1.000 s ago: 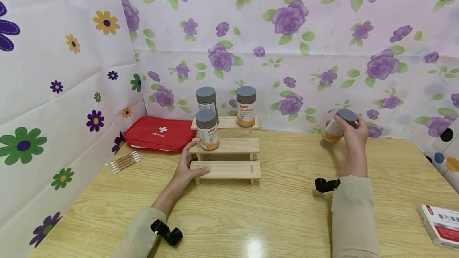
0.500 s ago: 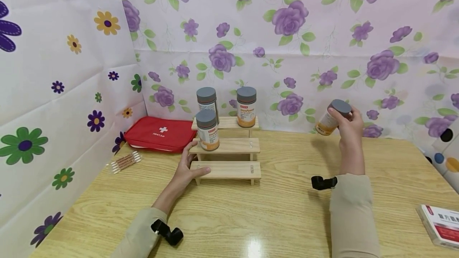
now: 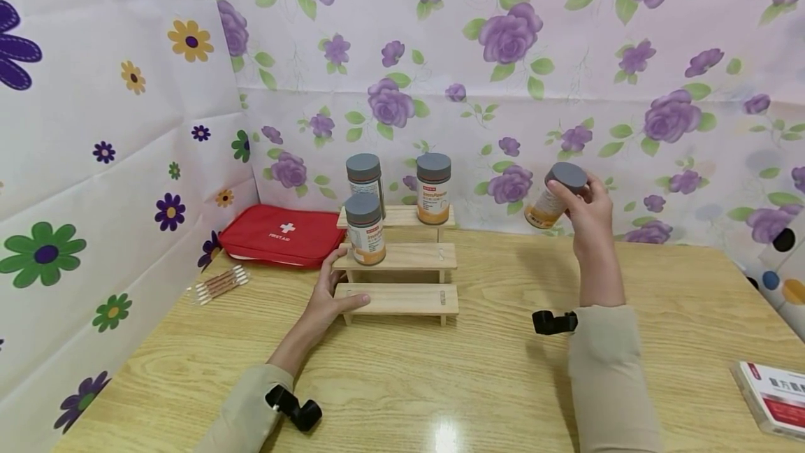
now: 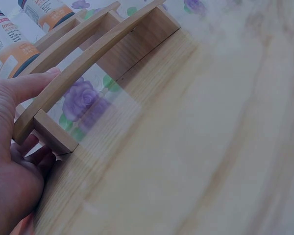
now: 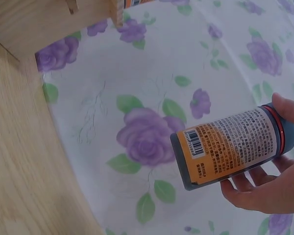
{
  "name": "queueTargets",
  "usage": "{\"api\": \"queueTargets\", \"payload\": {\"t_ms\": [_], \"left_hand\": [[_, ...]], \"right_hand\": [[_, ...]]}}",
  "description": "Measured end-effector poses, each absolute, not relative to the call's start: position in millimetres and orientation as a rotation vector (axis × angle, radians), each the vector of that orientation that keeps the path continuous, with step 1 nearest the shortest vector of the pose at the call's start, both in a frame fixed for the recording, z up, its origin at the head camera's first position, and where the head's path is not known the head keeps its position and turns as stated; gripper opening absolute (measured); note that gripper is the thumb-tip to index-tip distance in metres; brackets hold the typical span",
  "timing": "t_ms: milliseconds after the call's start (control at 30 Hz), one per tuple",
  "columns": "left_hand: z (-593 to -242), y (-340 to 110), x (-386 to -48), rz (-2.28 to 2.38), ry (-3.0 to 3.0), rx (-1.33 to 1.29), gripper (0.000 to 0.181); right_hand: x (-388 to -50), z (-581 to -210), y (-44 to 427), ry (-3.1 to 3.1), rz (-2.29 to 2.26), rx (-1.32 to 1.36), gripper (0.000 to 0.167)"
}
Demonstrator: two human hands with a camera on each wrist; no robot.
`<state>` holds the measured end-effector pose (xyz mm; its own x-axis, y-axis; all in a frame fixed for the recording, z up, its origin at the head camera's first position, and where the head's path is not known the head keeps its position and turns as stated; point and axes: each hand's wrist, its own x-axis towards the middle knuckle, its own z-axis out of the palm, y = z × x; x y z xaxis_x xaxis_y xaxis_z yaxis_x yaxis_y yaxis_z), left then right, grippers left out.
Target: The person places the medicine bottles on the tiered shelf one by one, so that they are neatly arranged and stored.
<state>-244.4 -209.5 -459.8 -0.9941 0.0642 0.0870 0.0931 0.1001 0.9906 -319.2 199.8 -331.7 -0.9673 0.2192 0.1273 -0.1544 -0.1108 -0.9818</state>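
Note:
My right hand holds a supplement bottle with a grey cap and a white-and-orange label. It is tilted and off the table, right of the wooden stepped rack. In the right wrist view the bottle shows its barcode side, with the thumb and fingers around the cap end. My left hand grips the rack's left end, its thumb over the lowest step. Two similar bottles, one at left and one at right, stand on the top step. Another bottle stands on the middle step's left end.
A red first aid pouch lies behind and left of the rack. Nearby is a small pack of cotton swabs. A white-and-red box sits at the table's right. Flowered cloth hangs along the back and left side.
My right hand has lifted the bottle and carried it left toward the rack. My left hand keeps its hold, and the rack with its bottles stays in place.

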Motion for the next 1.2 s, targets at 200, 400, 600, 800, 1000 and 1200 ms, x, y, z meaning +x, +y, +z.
{"api": "queueTargets", "payload": {"t_ms": [200, 400, 600, 800, 1000, 1200], "left_hand": [[-460.3, -209.6, -244.3, -2.088, -2.313, -0.162, 0.090], [-460.6, -209.3, -244.1, -2.079, -2.314, -0.164, 0.090], [-461.7, -210.3, -243.9, -2.065, -2.313, -0.167, 0.089], [-462.2, -210.1, -244.6, -2.072, -2.311, -0.178, 0.089], [-461.7, -209.3, -244.9, -2.086, -2.309, -0.175, 0.089], [-461.1, -209.5, -244.7, -2.084, -2.314, -0.170, 0.089]], "right_hand": [[-313.9, -326.4, 187.4, -1.964, 2.149, 0.020, 0.075], [-308.8, -320.8, 176.0, -1.988, 2.142, 0.132, 0.068], [-303.9, -317.1, 163.4, -2.079, 2.084, 0.264, 0.061], [-300.8, -316.8, 150.1, -2.143, 2.005, 0.408, 0.055], [-296.7, -316.9, 135.1, -2.228, 1.973, 0.481, 0.057], [-296.4, -320.9, 119.0, -2.272, 2.000, 0.552, 0.057]]}}
